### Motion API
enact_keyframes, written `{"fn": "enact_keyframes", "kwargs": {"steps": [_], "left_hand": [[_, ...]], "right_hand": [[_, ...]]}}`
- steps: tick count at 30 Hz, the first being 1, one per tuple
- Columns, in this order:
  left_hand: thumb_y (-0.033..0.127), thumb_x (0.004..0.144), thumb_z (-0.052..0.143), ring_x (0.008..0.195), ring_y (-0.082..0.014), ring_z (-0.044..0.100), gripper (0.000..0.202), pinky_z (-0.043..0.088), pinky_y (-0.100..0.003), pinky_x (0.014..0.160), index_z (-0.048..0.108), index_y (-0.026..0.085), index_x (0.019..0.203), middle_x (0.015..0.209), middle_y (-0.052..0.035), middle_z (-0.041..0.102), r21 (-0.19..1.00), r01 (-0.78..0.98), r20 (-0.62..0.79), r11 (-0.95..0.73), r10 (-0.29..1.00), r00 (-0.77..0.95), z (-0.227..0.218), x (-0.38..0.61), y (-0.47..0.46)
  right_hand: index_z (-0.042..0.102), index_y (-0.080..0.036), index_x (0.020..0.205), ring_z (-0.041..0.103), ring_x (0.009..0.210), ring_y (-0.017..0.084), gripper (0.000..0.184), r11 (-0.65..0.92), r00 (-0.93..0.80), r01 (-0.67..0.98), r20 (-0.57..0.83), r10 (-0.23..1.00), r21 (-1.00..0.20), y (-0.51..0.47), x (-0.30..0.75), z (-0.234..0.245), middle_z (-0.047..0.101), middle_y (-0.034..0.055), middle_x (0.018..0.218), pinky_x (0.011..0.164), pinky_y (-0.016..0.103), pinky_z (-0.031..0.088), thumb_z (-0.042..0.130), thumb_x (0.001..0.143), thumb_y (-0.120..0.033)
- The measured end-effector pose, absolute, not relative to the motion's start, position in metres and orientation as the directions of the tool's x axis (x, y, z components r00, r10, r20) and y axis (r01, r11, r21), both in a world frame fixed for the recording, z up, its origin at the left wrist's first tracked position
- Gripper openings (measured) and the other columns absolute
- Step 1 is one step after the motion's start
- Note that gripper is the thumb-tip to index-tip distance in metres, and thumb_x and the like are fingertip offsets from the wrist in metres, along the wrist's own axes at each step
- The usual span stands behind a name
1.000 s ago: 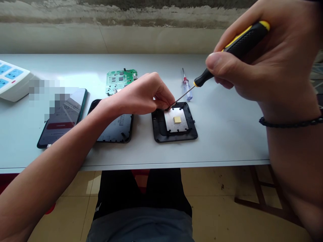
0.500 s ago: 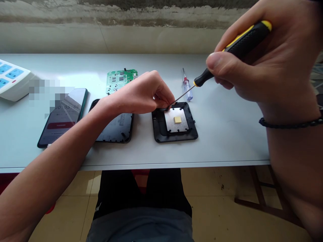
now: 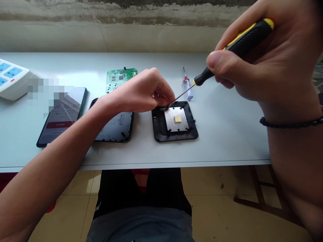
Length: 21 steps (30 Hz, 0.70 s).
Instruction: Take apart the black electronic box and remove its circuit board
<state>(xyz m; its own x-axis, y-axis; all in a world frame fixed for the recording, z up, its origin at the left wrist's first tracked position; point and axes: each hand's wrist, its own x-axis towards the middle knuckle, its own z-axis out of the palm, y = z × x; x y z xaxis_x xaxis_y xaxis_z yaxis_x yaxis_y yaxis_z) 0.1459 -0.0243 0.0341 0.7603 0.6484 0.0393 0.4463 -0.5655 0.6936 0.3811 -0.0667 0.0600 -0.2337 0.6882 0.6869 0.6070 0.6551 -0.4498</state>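
Already loose at upper centre: green circuit board [image 3: 121,79], with right fingers [image 3: 217,62] clenching a yellow-black screwdriver [image 3: 248,38], left fingers [image 3: 164,95] curled, their hold hidden, at the top edge of the black cover [image 3: 157,126], metal plate [image 3: 170,122] still seated.

One black-and-yellow screwdriver [image 3: 243,38], one clear-handled screwdriver [image 3: 188,90], one square black plastic cover [image 3: 158,126], one longer black plastic cover [image 3: 116,129], one green circuit board [image 3: 120,79], one dark smartphone [image 3: 63,117], one white power strip [image 3: 11,79].

A black beaded bracelet [image 3: 290,121] circles the right wrist [image 3: 282,112], above black trousers [image 3: 121,188] and a grey top [image 3: 141,225].
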Motion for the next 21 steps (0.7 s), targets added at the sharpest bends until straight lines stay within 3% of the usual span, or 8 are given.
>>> {"fn": "enact_keyframes", "kwargs": {"steps": [6,15,21], "left_hand": [[0.015,0.077,0.068,0.094,-0.0238,0.071,0.022,0.055,-0.034,0.082,0.081,0.021,0.093,0.089,-0.0033,0.077,0.699,0.432,0.027,-0.570,0.624,0.781,0.036,0.148,-0.025],[0.009,0.073,0.060,0.091,-0.0203,0.072,0.034,0.054,-0.029,0.081,0.081,0.018,0.098,0.093,-0.0033,0.079,0.662,0.416,0.009,-0.624,0.562,0.827,0.044,0.147,-0.025],[0.019,0.079,0.064,0.086,-0.0168,0.072,0.022,0.053,-0.027,0.084,0.082,0.019,0.092,0.086,0.0002,0.078,0.616,0.382,0.023,-0.688,0.501,0.865,0.044,0.145,-0.025]], "right_hand": [[0.068,-0.022,0.067,0.043,0.051,0.009,0.009,0.670,-0.233,0.591,0.701,0.674,-0.449,-0.066,0.381,0.061,0.053,-0.0011,0.057,0.050,0.034,0.025,0.070,0.076,-0.023],[0.067,-0.021,0.069,0.044,0.052,0.009,0.012,0.661,-0.239,0.606,0.692,0.681,-0.442,-0.067,0.381,0.060,0.053,0.0003,0.060,0.053,0.035,0.026,0.069,0.078,-0.028],[0.062,-0.019,0.074,0.045,0.051,0.009,0.017,0.670,-0.206,0.566,0.705,0.678,-0.479,-0.066,0.385,0.055,0.056,0.0013,0.068,0.055,0.034,0.022,0.070,0.078,-0.033]]}}
